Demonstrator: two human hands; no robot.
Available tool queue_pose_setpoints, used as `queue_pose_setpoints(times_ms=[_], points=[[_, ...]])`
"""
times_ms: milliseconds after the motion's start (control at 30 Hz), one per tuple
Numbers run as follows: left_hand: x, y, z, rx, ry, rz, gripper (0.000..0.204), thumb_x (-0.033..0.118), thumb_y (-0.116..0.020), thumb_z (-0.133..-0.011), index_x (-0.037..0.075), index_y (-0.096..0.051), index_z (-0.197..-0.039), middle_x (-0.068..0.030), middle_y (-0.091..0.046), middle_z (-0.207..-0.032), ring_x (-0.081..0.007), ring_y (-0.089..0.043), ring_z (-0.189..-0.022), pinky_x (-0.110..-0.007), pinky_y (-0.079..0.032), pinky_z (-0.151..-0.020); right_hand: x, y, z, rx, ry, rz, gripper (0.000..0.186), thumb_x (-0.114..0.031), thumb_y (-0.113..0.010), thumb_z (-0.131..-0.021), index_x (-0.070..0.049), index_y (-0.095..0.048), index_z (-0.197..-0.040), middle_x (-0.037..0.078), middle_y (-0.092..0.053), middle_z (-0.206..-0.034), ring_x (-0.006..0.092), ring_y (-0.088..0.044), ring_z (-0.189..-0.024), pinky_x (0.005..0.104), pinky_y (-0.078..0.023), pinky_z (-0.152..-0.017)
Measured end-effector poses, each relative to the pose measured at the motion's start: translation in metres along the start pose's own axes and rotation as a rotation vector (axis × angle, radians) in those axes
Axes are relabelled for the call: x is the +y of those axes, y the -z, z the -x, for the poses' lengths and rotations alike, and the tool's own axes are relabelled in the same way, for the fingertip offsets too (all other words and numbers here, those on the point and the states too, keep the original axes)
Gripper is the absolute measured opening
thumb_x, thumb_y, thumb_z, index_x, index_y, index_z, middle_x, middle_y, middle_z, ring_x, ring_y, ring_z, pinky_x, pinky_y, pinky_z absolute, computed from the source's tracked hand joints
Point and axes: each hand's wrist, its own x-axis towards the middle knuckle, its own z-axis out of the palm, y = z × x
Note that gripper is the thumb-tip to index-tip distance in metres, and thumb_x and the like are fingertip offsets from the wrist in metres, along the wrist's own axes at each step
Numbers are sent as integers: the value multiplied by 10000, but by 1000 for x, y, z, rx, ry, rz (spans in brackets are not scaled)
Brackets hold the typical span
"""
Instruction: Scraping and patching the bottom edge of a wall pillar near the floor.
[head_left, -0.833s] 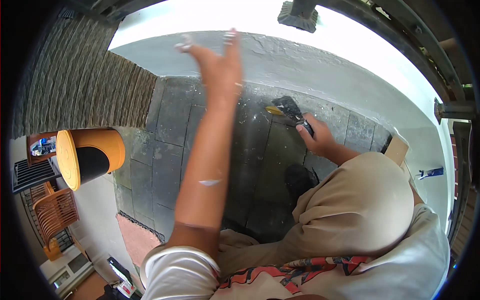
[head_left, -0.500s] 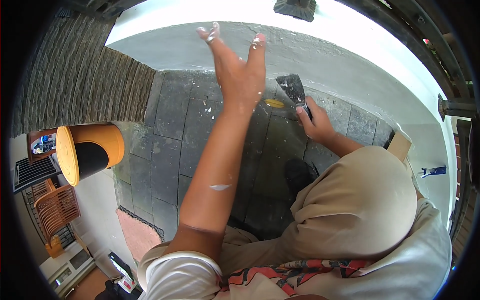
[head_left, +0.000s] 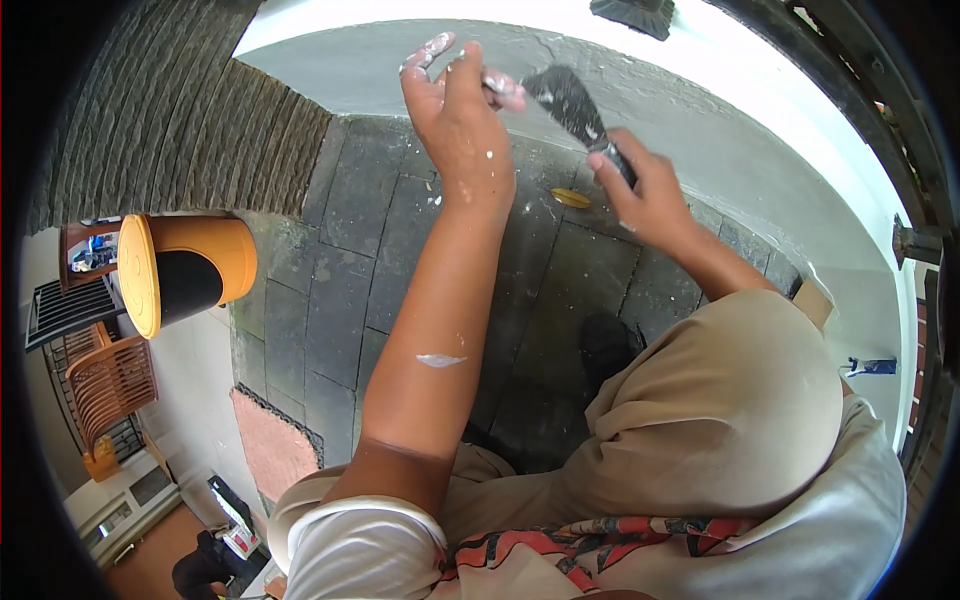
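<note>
I hold a scraper [head_left: 565, 100] in my right hand [head_left: 648, 190]; the fingers are closed around its dark handle. The broad blade, with white spots on it, is lifted in front of the grey wall [head_left: 350, 70] and points toward my left hand [head_left: 460, 120]. This hand holds its fingers bent and apart, with white smears on them. Their tips are just beside the blade corner; I cannot tell if they touch it.

For writing, a white and red packet [head_left: 242, 541] at lower left is too small to read, and the raised marks on the lid of the orange bin [head_left: 240, 255] are also not clear to me.

A ribbed stone wall [head_left: 200, 130] meets the grey wall at left, making a corner. Between my left forearm and my knee there is a gap, where the paved floor [head_left: 350, 260] shows. A yellow leaf [head_left: 570, 198] lies on it, below the scraper in my view.
</note>
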Motion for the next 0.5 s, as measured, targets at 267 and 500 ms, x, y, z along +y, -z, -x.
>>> queue_pose_setpoints(times_ms=[267,500], points=[[-31,1,-11,-129,261,-38,423,256,-699,-935,-55,-523,-1163,-100,-583,-1008,-180,-602,-876,-325,-565,-767,-38,36,-11,26,24,259,313,-283,-608,-977,-37,-596,-1170,188,-602,-718,284,-548,-603,373,-467,-628],[-49,-2,-22,-62,315,152,353,156,-737,-905,-75,-542,-1086,-114,-603,-931,-174,-627,-780,-289,-564,-720,-63,41,-19,104,52,425,331,-304,-611,-976,-31,-616,-1163,210,-625,-746,349,-595,-640,393,-485,-653]])
